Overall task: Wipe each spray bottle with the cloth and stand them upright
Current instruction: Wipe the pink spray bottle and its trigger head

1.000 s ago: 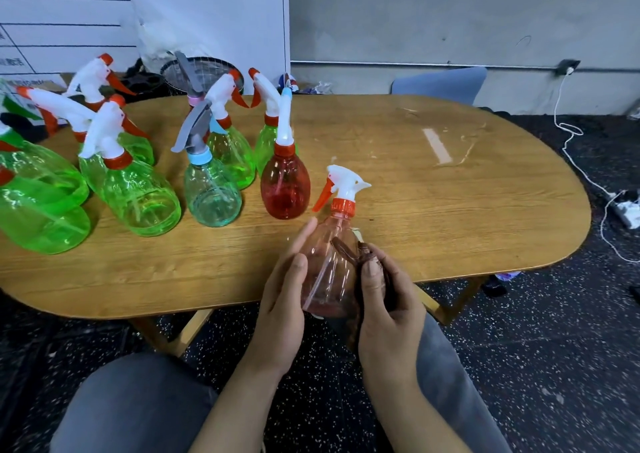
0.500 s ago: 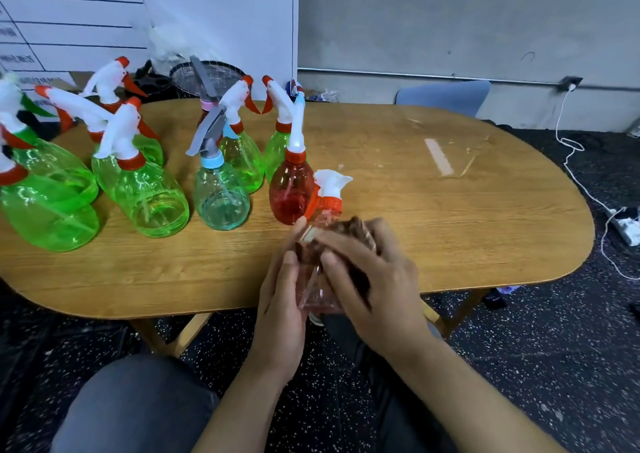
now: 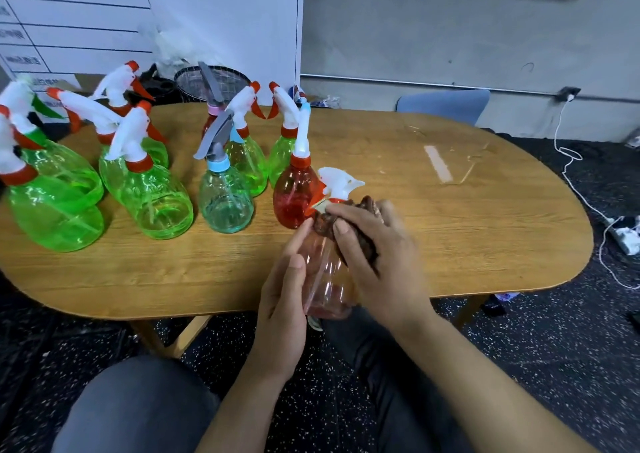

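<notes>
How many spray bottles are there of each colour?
Green bottles: 6
Blue-green bottle: 1
Red bottles: 2
Pale pink bottle, being wiped with the cloth: 1
Colour hidden, only its sprayer top shows: 1
Total: 11

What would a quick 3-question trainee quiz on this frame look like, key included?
1. Which hand presses the cloth on the pale pink bottle?
2. True or false: the red bottle lies on its side.
3. The teal bottle's trigger is: A white, B grey, C orange?

Key: 1. Right hand; left hand steadies the body. 2. False, it stands upright on the table. 3. B.
</notes>
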Tool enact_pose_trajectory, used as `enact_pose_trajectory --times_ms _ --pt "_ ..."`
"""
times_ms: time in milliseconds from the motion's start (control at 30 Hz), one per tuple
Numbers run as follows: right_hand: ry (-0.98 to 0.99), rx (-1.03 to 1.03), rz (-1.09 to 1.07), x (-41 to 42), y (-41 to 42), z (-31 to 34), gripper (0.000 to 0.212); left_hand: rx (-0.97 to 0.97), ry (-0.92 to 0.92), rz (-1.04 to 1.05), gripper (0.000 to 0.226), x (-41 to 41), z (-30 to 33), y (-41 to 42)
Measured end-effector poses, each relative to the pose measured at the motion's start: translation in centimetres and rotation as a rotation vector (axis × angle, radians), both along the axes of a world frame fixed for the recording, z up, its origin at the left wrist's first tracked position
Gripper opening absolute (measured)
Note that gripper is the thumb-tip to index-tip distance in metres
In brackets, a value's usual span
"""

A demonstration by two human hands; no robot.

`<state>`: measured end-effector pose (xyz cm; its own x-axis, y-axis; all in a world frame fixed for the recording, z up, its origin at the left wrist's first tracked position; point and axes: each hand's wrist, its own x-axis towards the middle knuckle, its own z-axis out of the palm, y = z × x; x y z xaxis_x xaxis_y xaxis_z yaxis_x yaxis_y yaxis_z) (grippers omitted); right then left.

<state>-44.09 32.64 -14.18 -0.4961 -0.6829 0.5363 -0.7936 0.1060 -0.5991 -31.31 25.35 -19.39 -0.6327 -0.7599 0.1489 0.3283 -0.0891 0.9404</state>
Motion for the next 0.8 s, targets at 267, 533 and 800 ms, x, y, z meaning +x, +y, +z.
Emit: enact_pose_trajectory --times_ms 267,533,800 --pt "0.436 -0.033 0.286 2.0 3.3 -3.3 0.028 0.036 0.001 -0.035 0.044 0.5 -0.1 -0.3" --pt "-0.054 -0.057 -0.027 -1.0 0.9 0.2 0.032 -0.094 -0.024 0.012 0.045 -0.2 0.6 0.9" --pt "0.205 -0.052 0.153 2.2 2.6 -3.4 0.031 0.071 -0.036 0.039 0.046 0.3 -0.4 0.0"
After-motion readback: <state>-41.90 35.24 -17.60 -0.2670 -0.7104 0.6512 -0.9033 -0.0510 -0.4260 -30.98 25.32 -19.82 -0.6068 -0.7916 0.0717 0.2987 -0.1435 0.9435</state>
